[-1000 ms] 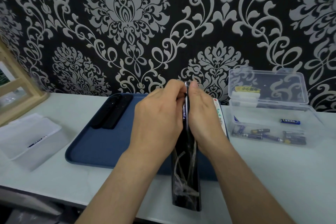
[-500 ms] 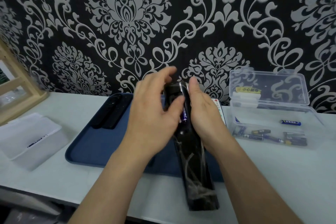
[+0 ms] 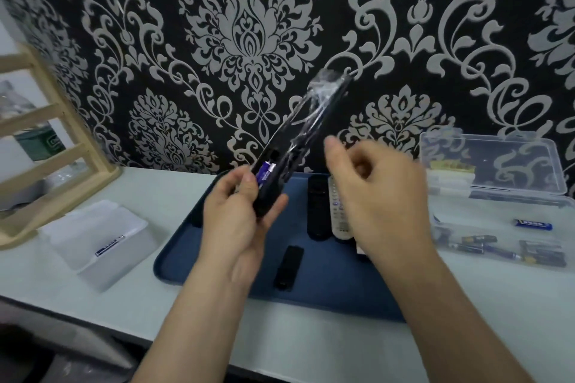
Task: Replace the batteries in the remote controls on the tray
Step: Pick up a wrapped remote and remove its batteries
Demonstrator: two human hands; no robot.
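Note:
My left hand (image 3: 236,224) grips the lower end of a long black remote (image 3: 298,140) wrapped in clear film, raised above the blue tray (image 3: 186,246) and tilted up to the right. Its battery bay is uncovered and a purple battery (image 3: 265,174) shows inside, right by my thumb. My right hand (image 3: 379,196) hovers just right of the remote, blurred, fingers loosely curled, holding nothing I can make out. A black battery cover (image 3: 289,267) lies on the tray. A black remote (image 3: 318,205) and a white remote (image 3: 337,208) lie on the tray behind my hands.
A clear lidded box (image 3: 497,196) with several batteries stands at the right, its lid up. A white translucent box (image 3: 93,236) holding one battery sits left of the tray. A wooden rack (image 3: 46,146) stands at the far left. The patterned wall is close behind.
The remote swung from pointing down toward me to pointing up and away. The cover came off and now lies on the tray. My right hand let go of the remote.

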